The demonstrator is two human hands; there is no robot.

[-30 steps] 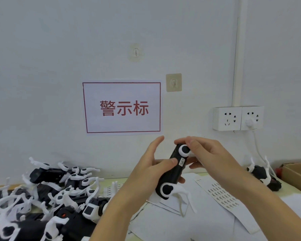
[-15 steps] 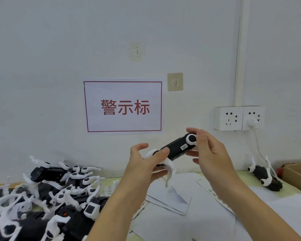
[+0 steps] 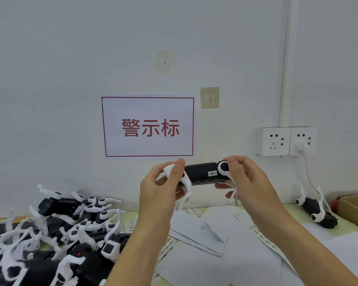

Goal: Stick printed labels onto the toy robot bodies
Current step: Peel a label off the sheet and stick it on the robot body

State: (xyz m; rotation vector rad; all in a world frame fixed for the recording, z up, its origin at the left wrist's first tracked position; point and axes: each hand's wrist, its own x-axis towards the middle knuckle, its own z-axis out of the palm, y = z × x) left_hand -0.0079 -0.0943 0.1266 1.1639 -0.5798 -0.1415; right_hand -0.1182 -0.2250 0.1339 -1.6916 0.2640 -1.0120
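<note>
I hold a black toy robot body (image 3: 199, 172) with white legs level in the air in front of the wall. My left hand (image 3: 161, 182) grips its left end by a white leg joint. My right hand (image 3: 244, 178) grips its right end at the round white joint. A small white printed label (image 3: 212, 173) is stuck on the body's side near the right end. Label sheets (image 3: 256, 230) with small printed labels lie on the table under my hands.
A heap of black-and-white toy robots (image 3: 56, 234) fills the table's left. One more robot (image 3: 316, 211) lies at the right beside a cardboard box (image 3: 355, 209). On the wall hang a red-framed sign (image 3: 148, 126) and sockets (image 3: 285, 141) with a white cable.
The robot body has turned from steeply tilted to level and risen. My hands have moved apart to its two ends, the left thumb leaving the label area.
</note>
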